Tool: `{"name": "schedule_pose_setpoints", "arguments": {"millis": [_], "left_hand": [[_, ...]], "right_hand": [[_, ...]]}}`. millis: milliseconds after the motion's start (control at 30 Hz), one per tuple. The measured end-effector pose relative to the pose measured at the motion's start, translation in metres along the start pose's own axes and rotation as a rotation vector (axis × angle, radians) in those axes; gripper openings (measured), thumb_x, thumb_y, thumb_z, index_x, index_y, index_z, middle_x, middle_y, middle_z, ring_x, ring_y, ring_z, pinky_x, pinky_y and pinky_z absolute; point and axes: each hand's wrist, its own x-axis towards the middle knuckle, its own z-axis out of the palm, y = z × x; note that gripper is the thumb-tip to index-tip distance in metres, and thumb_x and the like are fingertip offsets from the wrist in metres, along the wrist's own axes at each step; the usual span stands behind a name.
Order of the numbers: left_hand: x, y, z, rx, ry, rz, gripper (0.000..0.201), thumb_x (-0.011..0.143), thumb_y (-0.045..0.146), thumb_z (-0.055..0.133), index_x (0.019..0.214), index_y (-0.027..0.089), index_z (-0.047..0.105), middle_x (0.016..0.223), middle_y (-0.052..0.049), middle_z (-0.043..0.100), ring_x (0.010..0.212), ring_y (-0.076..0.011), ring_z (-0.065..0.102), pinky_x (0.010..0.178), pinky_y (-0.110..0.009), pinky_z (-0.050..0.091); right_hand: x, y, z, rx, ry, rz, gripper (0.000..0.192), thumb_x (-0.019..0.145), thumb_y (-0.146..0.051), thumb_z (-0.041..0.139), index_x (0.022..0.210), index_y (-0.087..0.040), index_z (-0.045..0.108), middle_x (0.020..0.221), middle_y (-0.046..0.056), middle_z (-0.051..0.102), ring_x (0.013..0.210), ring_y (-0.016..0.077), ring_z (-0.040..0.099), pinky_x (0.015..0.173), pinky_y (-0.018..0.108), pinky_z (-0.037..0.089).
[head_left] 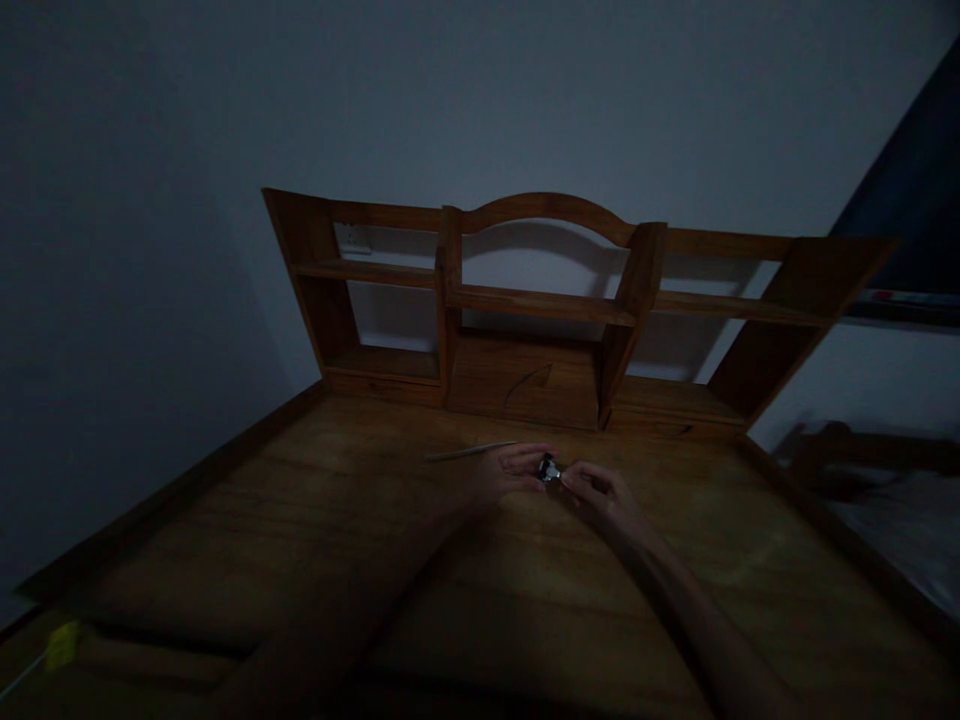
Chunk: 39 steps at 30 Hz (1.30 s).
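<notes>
Yellow tag at desk's near-left edge. Thin stick lies flat just left of hands. Left hand and right hand meet mid-desk, fingertips of both pinching small shiny metal object between them, just above desktop; shelf hutch behind

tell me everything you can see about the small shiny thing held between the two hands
The small shiny metallic object is pinched between the fingertips of the left hand and the right hand, just above the brown wooden desk. It looks silvery with darker parts and catches the light. In the dim picture it is too small to show its exact shape or parts. It sits in front of the wooden shelf unit, with a thin pale stick lying nearby to its left.
</notes>
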Motion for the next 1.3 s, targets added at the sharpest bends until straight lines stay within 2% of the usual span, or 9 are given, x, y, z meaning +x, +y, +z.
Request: {"name": "schedule_pose_setpoints", "arguments": {"millis": [400, 600, 767, 933, 1300], "left_hand": [[-0.0012, 0.0024, -0.0018, 0.020, -0.019, -0.005, 0.067, 0.055, 0.014, 0.082, 0.119, 0.017, 0.060, 0.127, -0.014, 0.058, 0.114, -0.0277, 0.056, 0.097, -0.039, 0.045], [-0.0015, 0.0038, 0.0009, 0.028, 0.009, 0.006, 0.066, 0.056, 0.014, 0.082, 0.118, 0.017, 0.060, 0.125, -0.013, 0.059, 0.115, -0.0271, 0.056, 0.096, -0.038, 0.046], [-0.0008, 0.0028, 0.0004, 0.019, 0.019, 0.016, 0.067, 0.055, 0.014, 0.082, 0.118, 0.017, 0.060, 0.125, -0.013, 0.059, 0.112, -0.0269, 0.058, 0.094, -0.038, 0.047], [-0.0020, 0.0063, 0.0031, -0.012, 0.004, -0.034, 0.067, 0.053, 0.014, 0.084, 0.116, 0.017, 0.061, 0.124, -0.014, 0.059, 0.113, -0.0286, 0.057, 0.097, -0.040, 0.045], [-0.0044, 0.0063, 0.0040, -0.058, -0.028, -0.023, 0.066, 0.055, 0.012, 0.082, 0.118, 0.017, 0.060, 0.127, -0.015, 0.057, 0.119, -0.0296, 0.053, 0.096, -0.040, 0.045]], "right_hand": [[-0.0001, 0.0007, 0.0003, -0.064, 0.001, -0.029, 0.030, 0.084, -0.044, 0.058, 0.076, -0.016, 0.064, 0.060, -0.002, 0.048, 0.056, 0.0111, 0.040, 0.052, 0.025, 0.025], [-0.0006, -0.0042, 0.0011, -0.117, 0.029, -0.030, 0.032, 0.084, -0.046, 0.057, 0.078, -0.016, 0.065, 0.061, -0.001, 0.051, 0.059, 0.0128, 0.044, 0.054, 0.025, 0.029], [-0.0001, -0.0006, 0.0018, -0.081, 0.024, -0.014, 0.032, 0.083, -0.047, 0.057, 0.079, -0.016, 0.065, 0.061, -0.001, 0.050, 0.057, 0.0121, 0.042, 0.052, 0.025, 0.026], [0.0010, 0.0036, -0.0007, -0.038, 0.016, -0.018, 0.032, 0.085, -0.046, 0.055, 0.079, -0.016, 0.065, 0.061, -0.001, 0.049, 0.058, 0.0124, 0.043, 0.054, 0.025, 0.027], [-0.0008, -0.0008, -0.0018, -0.053, 0.020, -0.016, 0.032, 0.084, -0.046, 0.057, 0.077, -0.016, 0.065, 0.062, -0.001, 0.050, 0.058, 0.0125, 0.042, 0.053, 0.025, 0.026]]}}
